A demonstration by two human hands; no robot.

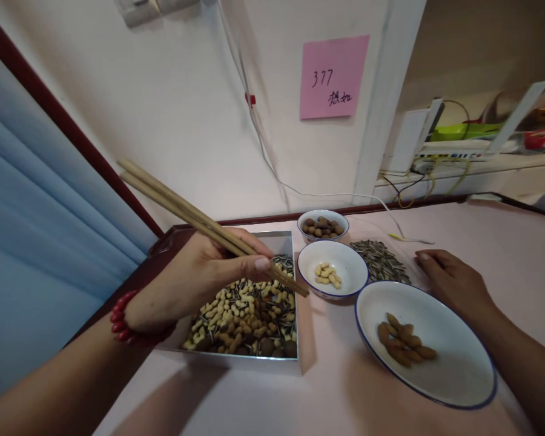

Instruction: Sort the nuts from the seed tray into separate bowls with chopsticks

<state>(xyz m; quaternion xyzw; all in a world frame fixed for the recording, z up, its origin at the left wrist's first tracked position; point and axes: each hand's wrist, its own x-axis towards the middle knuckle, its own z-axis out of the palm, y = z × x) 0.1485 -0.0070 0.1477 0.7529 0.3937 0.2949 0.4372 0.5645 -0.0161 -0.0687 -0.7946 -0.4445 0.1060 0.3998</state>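
The left hand (204, 266) is closed around a pair of chopsticks (211, 225), their long axis running from ten o'clock to four, the tips, nothing visible between them, just beyond the box (263, 365) of mixed nuts and seeds (243, 315). From the tips, the peanut bowl (309, 260) lies near, between one and two o'clock; the left hand is nearer it. Striped seeds (381, 260) lie at two, the large bowl (463, 369) at four. The right hand (456, 281) rests loosely curled; I cannot tell whether it holds anything. Beneath is the pale-covered bench (331, 375); a blue curtain (36, 212) hangs at nine.
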